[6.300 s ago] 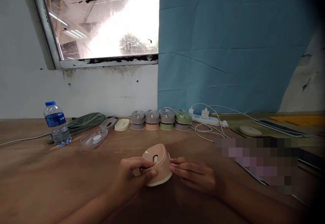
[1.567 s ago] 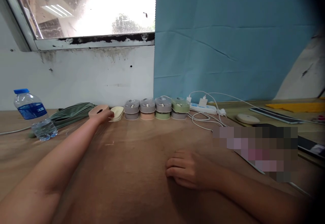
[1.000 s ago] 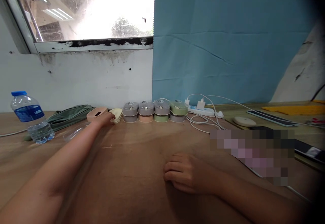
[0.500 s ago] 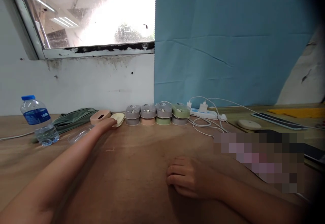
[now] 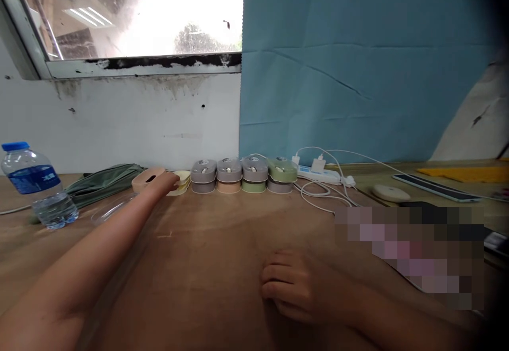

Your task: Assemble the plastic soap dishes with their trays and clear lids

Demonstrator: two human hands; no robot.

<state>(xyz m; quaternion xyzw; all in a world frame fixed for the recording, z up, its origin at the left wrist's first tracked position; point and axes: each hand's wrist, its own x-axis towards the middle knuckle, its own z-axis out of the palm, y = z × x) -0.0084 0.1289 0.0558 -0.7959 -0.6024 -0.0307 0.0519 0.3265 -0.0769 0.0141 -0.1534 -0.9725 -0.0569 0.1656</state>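
Observation:
At the back left, my left hand [image 5: 167, 181] reaches to a pale yellow, shallow container [image 5: 183, 178]; its fingers close on the left edge, and the fingertips show only in part. Just left of that hand is a pink rounded case [image 5: 148, 176] with a dark slot, partly covered by the wrist. A clear plastic cover [image 5: 113, 209] lies beside my left forearm. To the right of the yellow container stands a row of several small rounded boxes [image 5: 228, 176], grey and green above, with coloured lower halves. My right hand [image 5: 287, 284] rests on the tabletop, fingers curled, with nothing visible in them.
A water bottle [image 5: 40, 189] and a green pouch [image 5: 105, 184] are at the left. White cables [image 5: 322, 194] run from a power strip [image 5: 320, 175] at the back. A phone [image 5: 435, 187] and a round cream object [image 5: 390, 193] lie right, behind a blurred-out area.
The view has shifted slightly. My left hand has moved a little on the yellow container, which now sits against the row of boxes and shows more of its side. My right hand stays put.

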